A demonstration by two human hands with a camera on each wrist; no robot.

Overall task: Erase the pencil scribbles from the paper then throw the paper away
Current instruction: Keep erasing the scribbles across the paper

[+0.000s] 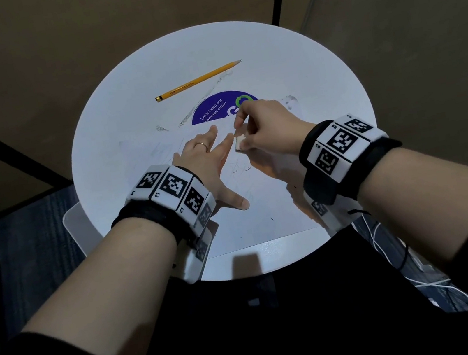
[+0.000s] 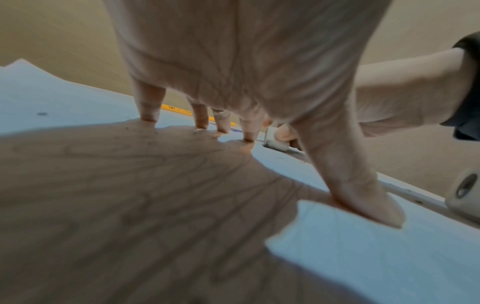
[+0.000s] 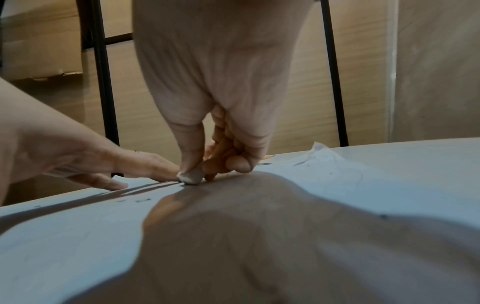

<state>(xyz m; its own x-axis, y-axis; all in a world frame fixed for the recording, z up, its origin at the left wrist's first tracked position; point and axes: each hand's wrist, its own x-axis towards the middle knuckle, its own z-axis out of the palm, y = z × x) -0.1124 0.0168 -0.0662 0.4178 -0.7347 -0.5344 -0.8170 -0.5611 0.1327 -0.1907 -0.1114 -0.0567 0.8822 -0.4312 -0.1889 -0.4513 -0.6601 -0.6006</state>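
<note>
left hand point(image 1: 207, 163) lies flat, fingers spread, on the paper point(image 1: 266, 218); right hand point(image 1: 265, 129) pinches an eraser point(image 1: 238, 143) down on it. the scribbles look faint. the paper's near edge sits just inside the table point(image 1: 125, 81) rim.

Dim room, the round white tabletop point(image 1: 318, 78) lit bright from above — wrist views blurred, with big soft shadows and bowed edges.

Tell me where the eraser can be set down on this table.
Bare tabletop lies beyond the yellow pencil, towards the round white table rim, and right of the blue sticker. Crowded: the white paper, under both hands.
</note>
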